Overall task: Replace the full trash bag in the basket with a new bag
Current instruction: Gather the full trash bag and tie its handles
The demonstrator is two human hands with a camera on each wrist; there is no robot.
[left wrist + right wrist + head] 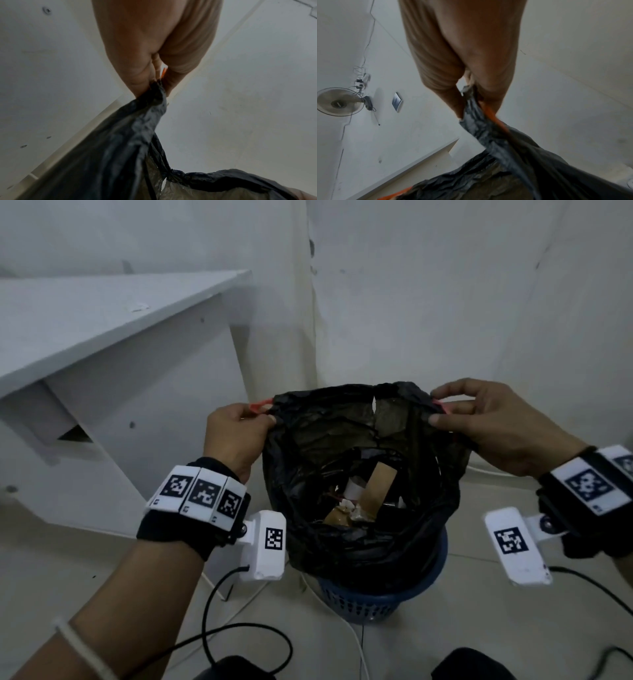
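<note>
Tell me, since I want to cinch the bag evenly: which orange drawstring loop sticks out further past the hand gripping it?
The orange drawstring loop at the left hand; it pokes out beyond the fingers, while the right hand shows only a sliver.

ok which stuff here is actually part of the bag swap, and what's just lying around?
Part of the job:
- black trash bag, mouth held open, trash inside
- red drawstring at its rim
- blue basket under the bag
- left hand and right hand, each pinching one side of the rim

Just lying about:
- white table
- cables on the floor
- wall fan
</note>
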